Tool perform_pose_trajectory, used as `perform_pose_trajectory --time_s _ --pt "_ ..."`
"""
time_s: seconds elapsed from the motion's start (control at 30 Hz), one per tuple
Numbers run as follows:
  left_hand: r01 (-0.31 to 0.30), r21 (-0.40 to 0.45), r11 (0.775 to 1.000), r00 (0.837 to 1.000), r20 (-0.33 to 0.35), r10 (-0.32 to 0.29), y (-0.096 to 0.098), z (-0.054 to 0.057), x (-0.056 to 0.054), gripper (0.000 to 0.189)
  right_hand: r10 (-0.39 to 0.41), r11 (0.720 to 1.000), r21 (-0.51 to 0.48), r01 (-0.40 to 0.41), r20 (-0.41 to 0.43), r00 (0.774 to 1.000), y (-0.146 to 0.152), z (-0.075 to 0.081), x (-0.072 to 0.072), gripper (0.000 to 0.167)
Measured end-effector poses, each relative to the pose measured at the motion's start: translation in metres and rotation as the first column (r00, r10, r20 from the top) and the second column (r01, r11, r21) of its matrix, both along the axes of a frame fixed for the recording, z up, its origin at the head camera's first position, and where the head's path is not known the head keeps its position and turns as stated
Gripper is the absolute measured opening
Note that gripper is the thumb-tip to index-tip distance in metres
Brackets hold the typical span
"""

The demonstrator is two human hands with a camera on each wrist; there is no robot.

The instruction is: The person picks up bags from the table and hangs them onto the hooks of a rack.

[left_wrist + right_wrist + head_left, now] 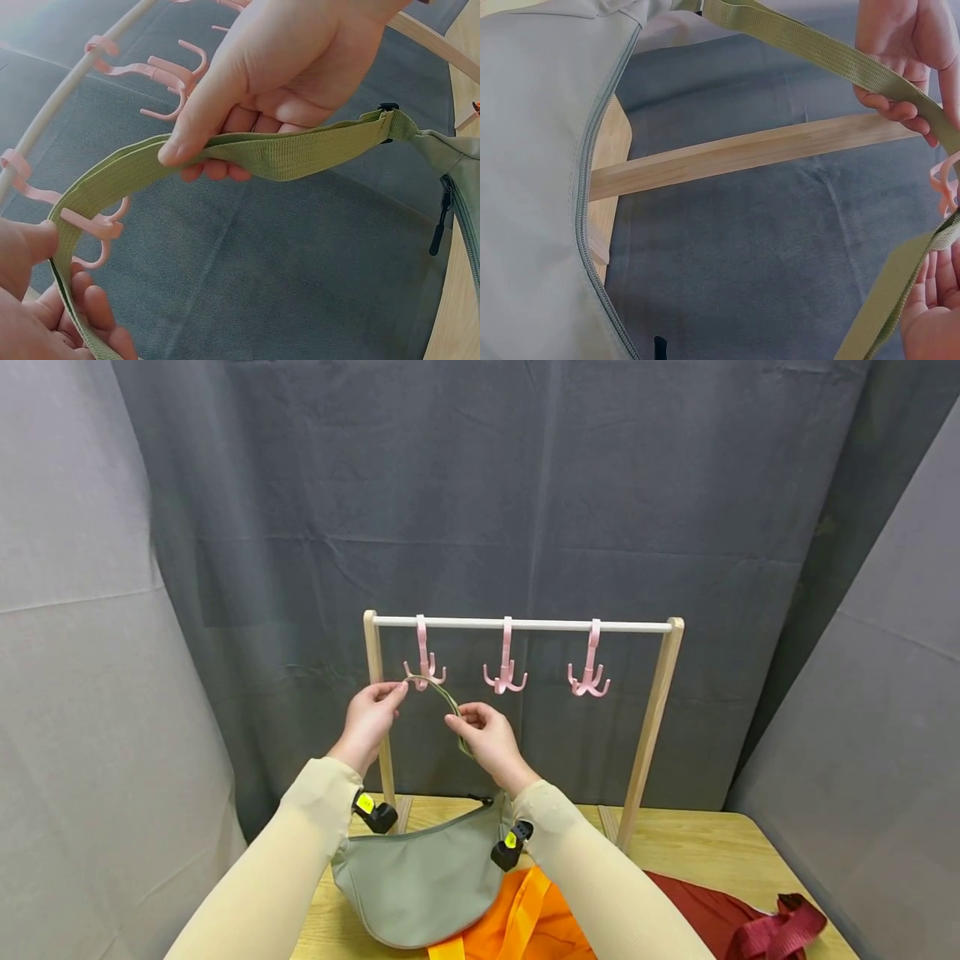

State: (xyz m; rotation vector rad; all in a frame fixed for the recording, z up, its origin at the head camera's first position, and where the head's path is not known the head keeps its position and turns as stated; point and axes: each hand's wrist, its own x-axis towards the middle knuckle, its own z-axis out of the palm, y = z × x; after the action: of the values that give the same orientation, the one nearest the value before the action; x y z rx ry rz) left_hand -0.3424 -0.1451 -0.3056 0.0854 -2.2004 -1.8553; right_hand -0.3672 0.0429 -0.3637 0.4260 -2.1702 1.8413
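Both hands hold up the olive webbing strap (pixel 451 700) of a sage-green shoulder bag (pixel 420 881). My left hand (pixel 372 717) pinches it between thumb and fingers at the left end of its arch. On the right, my right hand (pixel 489 739) grips the strap lower down, thumb on top in the left wrist view. Between the hands the strap arches at the left pink hook (pixel 422 647); in the left wrist view a hook prong (pixel 88 223) crosses in front of the webbing. Below, the bag hangs with its zipper (pixel 583 187) along the top edge.
A wooden rack (pixel 652 735) with a white bar (pixel 472 622) stands on the wooden table (pixel 690 843). A middle pink hook (pixel 506 660) and a right pink hook (pixel 590 664) hang there. An orange bag (pixel 551 927) and a dark red bag (pixel 701 906) lie in front.
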Motion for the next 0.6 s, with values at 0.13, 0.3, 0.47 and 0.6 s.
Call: perform_pose_trajectory --time_s 0.13,0.3,0.47,0.6 --pt "-0.012 0.008 1.0 1.0 -0.008 0.012 0.0004 -0.0001 -0.0008 0.039 0.002 1.0 0.008 -0.002 0.003 1.0 -0.0006 -0.0003 -0.0016 0.029" --pt "-0.019 0.002 1.0 1.0 -0.006 0.019 -0.0003 -0.0013 -0.0021 0.04 0.003 1.0 0.021 -0.003 0.011 1.0 -0.0008 0.0003 -0.0035 0.029" --pt "-0.019 0.0 1.0 1.0 0.005 0.019 -0.0005 -0.0013 -0.0021 0.04 0.005 0.999 0.037 -0.005 0.016 1.0 -0.0017 -0.0006 -0.0045 0.029" --pt "-0.016 -0.001 1.0 1.0 0.014 0.016 -0.0003 -0.0008 -0.0019 0.041 0.003 0.999 0.042 -0.005 0.027 1.0 -0.0021 -0.0028 -0.0062 0.029"
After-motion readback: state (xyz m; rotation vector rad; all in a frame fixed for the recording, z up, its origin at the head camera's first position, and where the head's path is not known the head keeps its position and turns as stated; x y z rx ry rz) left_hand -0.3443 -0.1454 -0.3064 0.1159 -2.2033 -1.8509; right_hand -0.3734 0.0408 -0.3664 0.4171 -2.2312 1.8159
